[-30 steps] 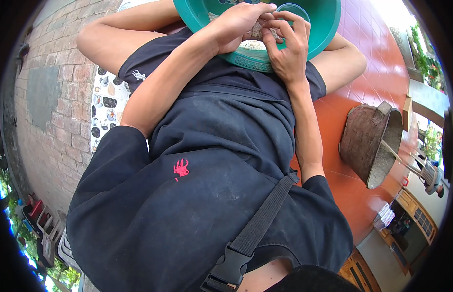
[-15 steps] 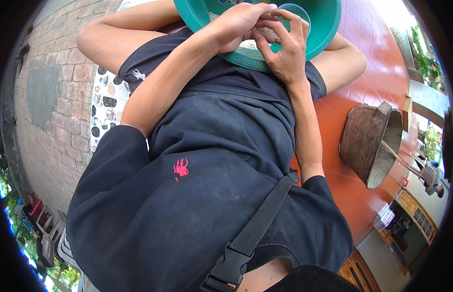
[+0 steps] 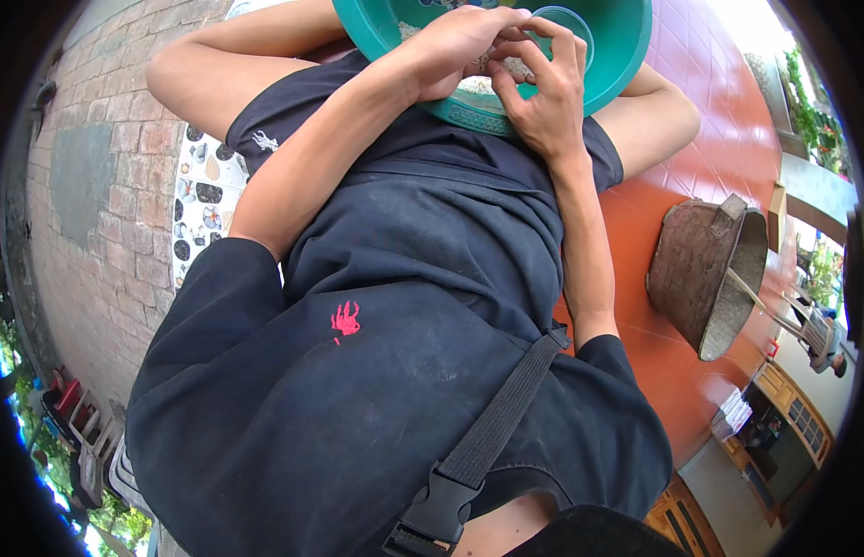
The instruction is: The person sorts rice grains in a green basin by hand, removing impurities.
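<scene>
Your left hand (image 3: 455, 42) is curled shut around a pale clump (image 3: 495, 67) of crumbly stuff, and it hides most of the clump. Your right hand (image 3: 543, 102) meets it from the right. That grip is narrow: thumb and forefinger close on the clump's edge, and the other fingers fan out toward the clear cup (image 3: 564, 20).

The clump sits over the teal basin (image 3: 618, 56), at the far edge of the view between your knees. The cup lies inside the basin, just beside your right fingertips.

The work looks like fine picking, so hold the clump low over the basin so that loose bits fall inside it. Pinch off small pieces with the fingertips only. Turn the left wrist so that you can see what the right hand takes.

To the right, well apart from the basin, a rusty metal bucket (image 3: 701, 269) lies tipped on the red tiled floor (image 3: 673, 186), with a stick (image 3: 761, 302) poking out of it. Brick paving (image 3: 98, 186) and a patterned mat (image 3: 205, 195) lie to the left. Near you, your own forearms crowd the view of the basin, and nothing else stands in the way.
</scene>
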Action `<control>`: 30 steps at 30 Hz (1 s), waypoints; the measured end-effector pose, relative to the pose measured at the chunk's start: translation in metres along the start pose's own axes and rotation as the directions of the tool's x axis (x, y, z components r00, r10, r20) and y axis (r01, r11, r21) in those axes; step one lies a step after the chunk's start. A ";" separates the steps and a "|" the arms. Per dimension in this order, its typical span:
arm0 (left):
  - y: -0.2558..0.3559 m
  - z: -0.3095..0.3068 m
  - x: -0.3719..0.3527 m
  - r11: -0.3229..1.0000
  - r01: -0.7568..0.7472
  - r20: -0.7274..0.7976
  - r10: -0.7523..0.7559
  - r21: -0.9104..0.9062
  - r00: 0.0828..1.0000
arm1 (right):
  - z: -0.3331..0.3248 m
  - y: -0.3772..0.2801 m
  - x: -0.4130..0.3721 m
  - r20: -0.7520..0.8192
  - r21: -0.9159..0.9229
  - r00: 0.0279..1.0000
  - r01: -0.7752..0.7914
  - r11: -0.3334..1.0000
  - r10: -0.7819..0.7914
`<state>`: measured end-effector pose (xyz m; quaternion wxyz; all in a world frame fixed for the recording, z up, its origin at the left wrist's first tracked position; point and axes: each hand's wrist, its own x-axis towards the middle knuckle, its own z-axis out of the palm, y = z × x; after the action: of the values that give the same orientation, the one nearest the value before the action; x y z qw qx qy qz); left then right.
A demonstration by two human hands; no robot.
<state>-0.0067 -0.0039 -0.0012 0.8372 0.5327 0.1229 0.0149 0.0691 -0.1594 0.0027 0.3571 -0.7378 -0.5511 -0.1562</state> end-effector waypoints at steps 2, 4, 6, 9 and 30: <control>-0.001 0.000 0.000 1.000 0.000 -0.007 0.000 -0.001 1.000 | 0.000 0.000 0.000 0.005 -0.001 1.000 -0.003 1.000 0.003; 0.000 0.002 0.000 1.000 0.000 -0.013 0.000 -0.001 1.000 | 0.001 0.000 0.000 0.009 -0.002 1.000 -0.006 1.000 0.006; 0.000 0.004 -0.001 1.000 -0.016 -0.025 0.016 0.005 1.000 | 0.001 -0.001 -0.001 0.011 -0.011 1.000 -0.008 1.000 0.008; -0.001 0.001 0.000 1.000 0.002 -0.007 -0.002 0.019 1.000 | 0.001 -0.001 0.000 0.000 -0.018 1.000 0.003 1.000 -0.003; 0.016 0.007 0.002 0.952 0.200 0.080 -0.186 -0.230 0.979 | 0.000 0.012 -0.003 -0.417 0.209 0.860 -0.224 0.952 0.294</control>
<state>-0.0019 -0.0024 0.0159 0.8953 0.4147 0.1476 -0.0678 0.0792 -0.1633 -0.0035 0.5464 -0.7205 -0.3613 -0.2276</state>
